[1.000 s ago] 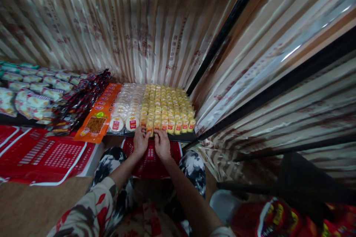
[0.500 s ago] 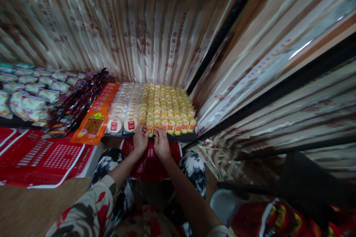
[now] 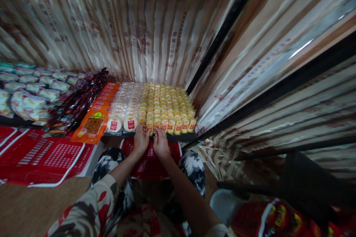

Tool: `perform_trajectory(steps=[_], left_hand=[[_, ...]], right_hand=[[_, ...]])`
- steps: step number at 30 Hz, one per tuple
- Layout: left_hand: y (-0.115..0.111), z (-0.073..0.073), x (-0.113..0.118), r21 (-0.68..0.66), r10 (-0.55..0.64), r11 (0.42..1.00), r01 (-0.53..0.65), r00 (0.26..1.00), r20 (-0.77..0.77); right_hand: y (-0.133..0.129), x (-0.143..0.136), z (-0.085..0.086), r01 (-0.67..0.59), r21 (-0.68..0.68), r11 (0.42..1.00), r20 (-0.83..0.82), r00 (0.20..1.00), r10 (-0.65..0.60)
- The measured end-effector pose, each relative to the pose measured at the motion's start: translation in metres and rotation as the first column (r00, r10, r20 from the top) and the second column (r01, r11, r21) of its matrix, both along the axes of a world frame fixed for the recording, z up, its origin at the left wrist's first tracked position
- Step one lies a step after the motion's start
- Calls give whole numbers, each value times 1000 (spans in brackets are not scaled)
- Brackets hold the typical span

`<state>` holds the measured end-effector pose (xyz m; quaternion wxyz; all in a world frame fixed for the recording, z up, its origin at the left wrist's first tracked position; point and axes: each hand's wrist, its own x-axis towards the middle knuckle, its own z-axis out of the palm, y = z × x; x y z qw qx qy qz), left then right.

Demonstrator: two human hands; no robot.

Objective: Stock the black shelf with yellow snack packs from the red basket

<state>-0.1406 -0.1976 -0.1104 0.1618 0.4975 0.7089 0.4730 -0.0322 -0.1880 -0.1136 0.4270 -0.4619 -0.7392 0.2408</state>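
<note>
My left hand (image 3: 141,140) and my right hand (image 3: 160,142) are side by side at the front edge of a dark shelf (image 3: 183,137). Between their fingertips is a small yellow snack pack (image 3: 150,123) at the front of its row. The fingers of both hands are curled in on its lower part, partly hiding it. Behind and to the right stand rows of the same yellow snack packs (image 3: 167,102). To the left are two rows of round white packaged cakes (image 3: 130,123) with red labels.
An orange snack bag (image 3: 93,126), dark red packets (image 3: 75,100) and white packets (image 3: 33,89) fill the shelf leftward. Red baskets (image 3: 50,155) sit below, with another red basket (image 3: 141,163) between my knees. Black shelf posts (image 3: 222,33) and striped sheeting (image 3: 155,26) stand behind and right.
</note>
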Motion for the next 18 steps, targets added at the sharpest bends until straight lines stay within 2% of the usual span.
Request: perform_trajectory(steps=[12,18], left_hand=[[-18,0,-2,43,-8,999,9,1000,-10],[-36,-10,-6,17,-8,1000,8,1000,1]], right_hand=[[-17,7,1,-30,61,998,-12,999,31],[-36,10,-14,-50,15,999,-3,999,50]])
